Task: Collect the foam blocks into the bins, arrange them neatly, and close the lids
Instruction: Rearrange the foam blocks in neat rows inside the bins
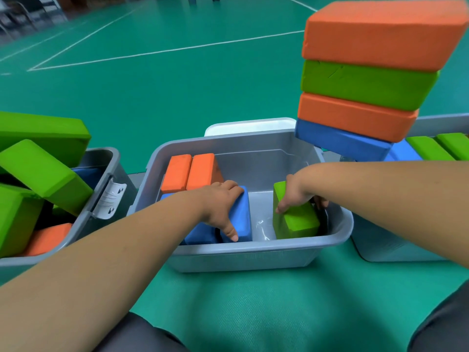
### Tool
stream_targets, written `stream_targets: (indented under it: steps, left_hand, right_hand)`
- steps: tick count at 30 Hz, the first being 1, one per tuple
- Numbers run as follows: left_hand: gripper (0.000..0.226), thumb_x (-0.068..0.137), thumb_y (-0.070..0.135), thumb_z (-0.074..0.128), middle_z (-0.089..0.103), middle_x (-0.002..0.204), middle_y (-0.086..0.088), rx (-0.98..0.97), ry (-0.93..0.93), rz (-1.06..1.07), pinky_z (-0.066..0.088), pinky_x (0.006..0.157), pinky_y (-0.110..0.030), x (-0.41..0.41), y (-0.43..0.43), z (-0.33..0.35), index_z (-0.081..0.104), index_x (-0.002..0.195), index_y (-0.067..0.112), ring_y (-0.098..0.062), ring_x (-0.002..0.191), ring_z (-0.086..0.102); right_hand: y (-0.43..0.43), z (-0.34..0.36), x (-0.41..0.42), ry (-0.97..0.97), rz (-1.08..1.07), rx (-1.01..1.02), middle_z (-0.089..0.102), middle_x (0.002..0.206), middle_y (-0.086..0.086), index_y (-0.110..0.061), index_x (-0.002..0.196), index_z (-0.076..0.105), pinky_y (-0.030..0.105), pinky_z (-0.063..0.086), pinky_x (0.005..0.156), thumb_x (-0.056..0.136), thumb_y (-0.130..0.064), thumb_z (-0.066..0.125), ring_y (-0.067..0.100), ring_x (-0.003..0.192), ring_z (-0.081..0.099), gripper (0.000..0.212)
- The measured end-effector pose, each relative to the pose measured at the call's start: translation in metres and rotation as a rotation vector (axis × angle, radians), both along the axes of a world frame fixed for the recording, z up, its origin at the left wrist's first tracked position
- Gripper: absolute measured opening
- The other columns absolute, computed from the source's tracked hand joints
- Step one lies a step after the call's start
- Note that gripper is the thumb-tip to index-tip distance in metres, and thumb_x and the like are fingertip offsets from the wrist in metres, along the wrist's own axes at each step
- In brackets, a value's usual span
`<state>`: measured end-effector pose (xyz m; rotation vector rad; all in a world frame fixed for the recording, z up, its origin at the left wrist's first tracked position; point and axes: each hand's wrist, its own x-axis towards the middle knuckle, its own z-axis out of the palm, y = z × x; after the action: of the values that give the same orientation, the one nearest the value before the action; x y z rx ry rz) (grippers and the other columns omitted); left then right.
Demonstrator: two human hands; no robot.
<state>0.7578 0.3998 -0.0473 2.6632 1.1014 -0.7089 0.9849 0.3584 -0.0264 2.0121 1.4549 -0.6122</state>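
Foam blocks (pixel 38 171) lie jumbled and tilted in the left bin (pixel 107 154), heaped above its rim, not yet arranged. In the middle bin (pixel 253 141), next to two orange blocks (pixel 190 171) set on edge, the left hand (pixel 220 207) curls fingers and thumb over a blue block (pixel 242 214), apparently squaring it into that row. Right hand (pixel 291 196) clamps thumb and fingers round a green block (pixel 299 222) by the right wall, likely starting another row.

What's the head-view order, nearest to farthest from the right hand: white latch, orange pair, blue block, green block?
1. green block, in the right hand, middle bin's right.
2. blue block, under the left hand.
3. orange pair, bin's far-left corner.
4. white latch, on the left bin.
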Motion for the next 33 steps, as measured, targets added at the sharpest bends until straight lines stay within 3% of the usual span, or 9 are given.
stream_targets:
  steps: [6,11,13,15,18,23,28,31,33]
  left_hand:
    - [0.143,0.065,0.07,0.086,-0.009,0.174,0.004,0.004,0.061,-0.024,0.033,0.122,-0.048,-0.003,-0.004,0.0,-0.004,0.166,0.023,-0.032,0.155,0.023]
    - [0.14,0.07,0.072,0.079,-0.017,0.172,-0.012,0.059,0.115,-0.09,0.026,0.126,-0.045,-0.001,-0.007,-0.003,-0.01,0.165,0.023,-0.033,0.16,0.008]
    - [0.137,0.068,0.072,0.079,-0.001,0.172,-0.019,0.074,0.115,-0.091,0.03,0.124,-0.046,0.001,-0.008,-0.003,-0.001,0.165,0.019,-0.038,0.156,0.016]
    - [0.125,0.063,0.072,0.08,0.036,0.151,-0.02,0.124,0.071,-0.121,0.043,0.11,-0.043,0.001,-0.009,-0.002,0.022,0.157,0.013,-0.036,0.132,0.043]
    - [0.115,0.058,0.074,0.08,0.046,0.126,-0.011,0.155,0.037,-0.143,0.048,0.097,-0.041,-0.002,-0.01,0.0,0.034,0.145,0.013,-0.03,0.108,0.05]
    - [0.119,0.056,0.069,0.081,0.043,0.129,-0.01,0.148,0.008,-0.107,0.047,0.102,-0.044,-0.01,-0.01,-0.002,0.029,0.147,0.012,-0.03,0.114,0.048]
    - [0.126,0.069,0.064,0.082,0.017,0.168,-0.01,0.032,-0.032,-0.074,0.033,0.121,-0.045,-0.018,-0.008,-0.006,0.012,0.164,0.019,-0.031,0.152,0.025]
    - [0.11,0.081,0.074,0.071,0.007,0.174,-0.007,0.003,-0.101,-0.071,0.022,0.127,-0.043,-0.022,-0.007,-0.004,0.016,0.166,0.031,-0.026,0.158,0.015]
    - [0.089,0.089,0.074,0.06,0.02,0.169,-0.01,0.062,-0.125,-0.094,0.027,0.123,-0.043,-0.026,-0.004,-0.006,0.028,0.163,0.037,-0.029,0.152,0.025]
  right_hand:
    - [0.001,-0.019,-0.004,0.115,-0.124,-0.06,0.059,0.122,0.032,-0.017,0.16,0.011,0.059,0.061,0.078,0.058,-0.073,0.081,0.048,0.071,0.075,0.136]
    - [-0.004,-0.009,-0.006,0.166,-0.154,0.061,0.05,0.123,0.03,-0.025,0.155,0.012,0.059,0.063,0.073,0.078,-0.053,0.076,0.05,0.066,0.073,0.105]
    - [-0.005,0.001,-0.007,0.17,-0.139,0.138,0.048,0.115,0.028,-0.028,0.156,0.007,0.055,0.063,0.066,0.08,-0.05,0.073,0.047,0.066,0.073,0.103]
    - [-0.001,0.01,-0.007,0.152,-0.125,0.27,0.052,0.117,0.024,-0.014,0.158,0.004,0.043,0.058,0.06,0.083,-0.052,0.069,0.039,0.071,0.068,0.106]
    - [0.012,0.022,-0.008,0.182,-0.152,0.527,0.062,0.104,0.014,0.0,0.154,0.016,0.037,0.049,0.068,0.083,-0.059,0.067,0.035,0.089,0.064,0.105]
    - [0.034,0.048,-0.004,0.344,-0.206,0.849,0.063,0.108,0.013,0.005,0.145,0.022,0.038,0.045,0.075,0.088,-0.06,0.066,0.035,0.103,0.064,0.096]
    - [0.05,0.062,-0.013,0.43,-0.218,1.058,0.06,0.108,0.011,-0.004,0.133,0.034,0.039,0.047,0.072,0.082,-0.06,0.069,0.037,0.1,0.065,0.083]
    - [0.056,0.07,-0.022,0.465,-0.226,1.142,0.063,0.12,0.014,-0.006,0.128,0.04,0.039,0.046,0.073,0.079,-0.06,0.069,0.037,0.105,0.064,0.078]
    - [0.059,0.073,-0.029,0.478,-0.235,1.172,0.063,0.122,0.014,-0.008,0.127,0.041,0.04,0.047,0.075,0.078,-0.062,0.068,0.038,0.107,0.063,0.077]
